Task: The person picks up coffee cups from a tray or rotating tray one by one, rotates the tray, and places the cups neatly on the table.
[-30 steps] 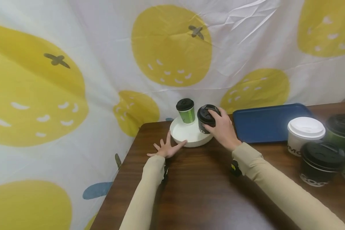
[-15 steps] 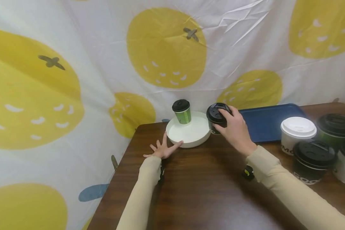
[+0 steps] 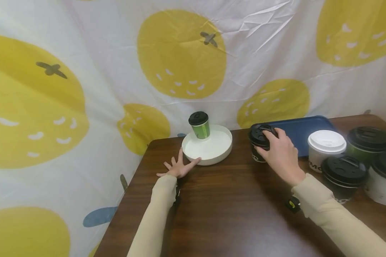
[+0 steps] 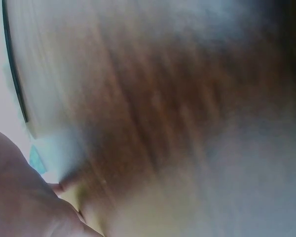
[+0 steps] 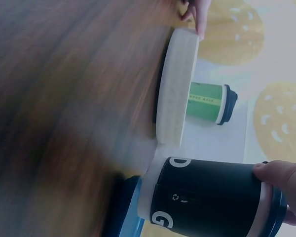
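Note:
My right hand point(image 3: 281, 155) grips a black paper coffee cup point(image 5: 207, 192) by its dark lid, thumb and fingers around the lid's rim. The cup is upright, to the right of a round white dish point(image 3: 207, 151) and in front of a blue tray's left end. Spread fingers of my left hand point(image 3: 178, 167) touch the dish's near left rim. Inside that dish, toward the back, stands a green paper cup point(image 3: 202, 131) with a black lid. In the left wrist view only part of the left hand point(image 4: 24, 192) shows, over blurred wood.
The blue tray point(image 3: 302, 128) lies at the back of the brown table point(image 3: 218, 214). Several lidded cups cluster at the right, among them a white-lidded cup point(image 3: 326, 144) and a black cup point(image 3: 342, 178). A fruit-print curtain point(image 3: 260, 53) hangs behind the table.
My right hand has carried the black coffee cup out of the white dish and to the right. The left hand keeps its place at the dish, and the green cup stays inside it.

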`<state>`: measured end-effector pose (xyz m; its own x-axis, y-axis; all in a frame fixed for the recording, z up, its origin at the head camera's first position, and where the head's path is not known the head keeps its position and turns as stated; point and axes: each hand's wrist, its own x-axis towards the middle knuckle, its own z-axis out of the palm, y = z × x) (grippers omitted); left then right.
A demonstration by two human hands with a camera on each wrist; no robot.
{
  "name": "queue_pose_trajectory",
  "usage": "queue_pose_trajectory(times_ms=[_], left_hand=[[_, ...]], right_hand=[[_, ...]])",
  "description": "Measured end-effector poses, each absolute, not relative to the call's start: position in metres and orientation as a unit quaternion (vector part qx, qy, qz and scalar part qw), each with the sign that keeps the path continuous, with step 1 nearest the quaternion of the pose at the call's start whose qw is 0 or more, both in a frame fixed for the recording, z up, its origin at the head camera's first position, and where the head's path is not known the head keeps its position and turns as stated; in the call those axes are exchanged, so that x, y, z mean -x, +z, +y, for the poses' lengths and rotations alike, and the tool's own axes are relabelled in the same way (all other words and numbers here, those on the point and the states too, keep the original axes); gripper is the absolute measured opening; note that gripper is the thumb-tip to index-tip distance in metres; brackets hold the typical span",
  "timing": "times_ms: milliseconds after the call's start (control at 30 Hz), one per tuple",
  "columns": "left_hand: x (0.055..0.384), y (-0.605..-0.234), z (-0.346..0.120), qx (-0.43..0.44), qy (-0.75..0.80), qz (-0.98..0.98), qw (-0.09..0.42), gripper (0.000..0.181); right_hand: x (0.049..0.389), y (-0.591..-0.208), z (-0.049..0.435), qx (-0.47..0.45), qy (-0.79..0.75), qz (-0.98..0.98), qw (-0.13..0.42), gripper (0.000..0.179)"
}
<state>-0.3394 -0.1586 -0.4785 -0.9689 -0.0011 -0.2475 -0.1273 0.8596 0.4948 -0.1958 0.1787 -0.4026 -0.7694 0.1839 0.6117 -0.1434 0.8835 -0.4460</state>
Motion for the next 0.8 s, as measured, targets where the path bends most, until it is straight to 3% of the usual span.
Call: queue_pose_trajectory(times_ms=[267, 533, 800], left_hand=[[0.334, -0.474, -0.157, 0.03, 0.269, 0.957, 0.107, 0.126], [0.34, -0.481, -0.16, 0.031, 0.267, 0.956, 0.12, 0.125], [0.346, -0.484, -0.16, 0.023, 0.271, 0.955, 0.12, 0.123]], right_hand=[[0.176, -0.409, 0.192, 0.037, 0.215, -0.911, 0.351, 0.053], [0.171, -0.413, 0.202, 0.018, 0.142, -0.893, 0.428, 0.052], [0.163, -0.417, 0.21, 0.041, 0.118, -0.901, 0.415, 0.048]])
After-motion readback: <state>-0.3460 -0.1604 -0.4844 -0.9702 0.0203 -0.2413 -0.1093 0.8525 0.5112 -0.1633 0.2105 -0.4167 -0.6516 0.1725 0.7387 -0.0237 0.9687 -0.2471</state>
